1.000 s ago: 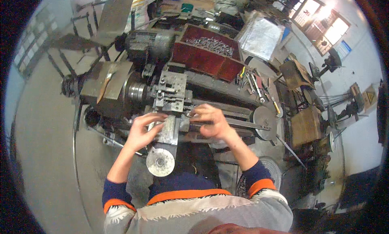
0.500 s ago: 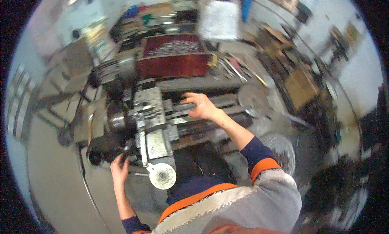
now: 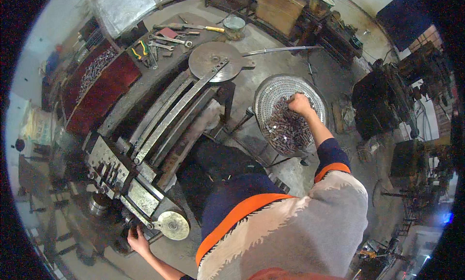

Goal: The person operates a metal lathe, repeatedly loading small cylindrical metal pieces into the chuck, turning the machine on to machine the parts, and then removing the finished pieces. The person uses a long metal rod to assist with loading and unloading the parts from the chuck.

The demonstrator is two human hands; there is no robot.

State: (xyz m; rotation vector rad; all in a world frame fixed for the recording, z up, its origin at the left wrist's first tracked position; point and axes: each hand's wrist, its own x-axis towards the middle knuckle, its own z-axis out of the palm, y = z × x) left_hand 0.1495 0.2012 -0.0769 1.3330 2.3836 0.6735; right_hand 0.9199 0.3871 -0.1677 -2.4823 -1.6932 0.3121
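My right hand (image 3: 299,103) is over a round perforated metal basket (image 3: 269,92), its fingers bunched together at the edge of a heap of small dark metal parts (image 3: 286,130). Whatever its fingertips hold is hidden. At the lower left, my left hand (image 3: 138,239) is at the near side of a lathe, fingers curled against a dark part of the machine (image 3: 129,222) that I cannot make out. Close by are the lathe's pale round disc (image 3: 173,225) and its carriage (image 3: 145,198). A long flat bar (image 3: 179,113) runs from the carriage to a round metal plate (image 3: 206,62).
A red tray (image 3: 112,81) of shiny metal pieces stands behind the lathe. Wrenches (image 3: 169,40), yellow-handled pliers (image 3: 144,47) and a yellow-handled file (image 3: 213,29) lie on the bench. A long rod (image 3: 281,50) sticks out rightward from the round plate. Dark machinery (image 3: 382,96) stands at right.
My view has swung to the right. My right hand has gone from above the lathe bed to the parts in the basket. The left hand stays by the lathe's near side.
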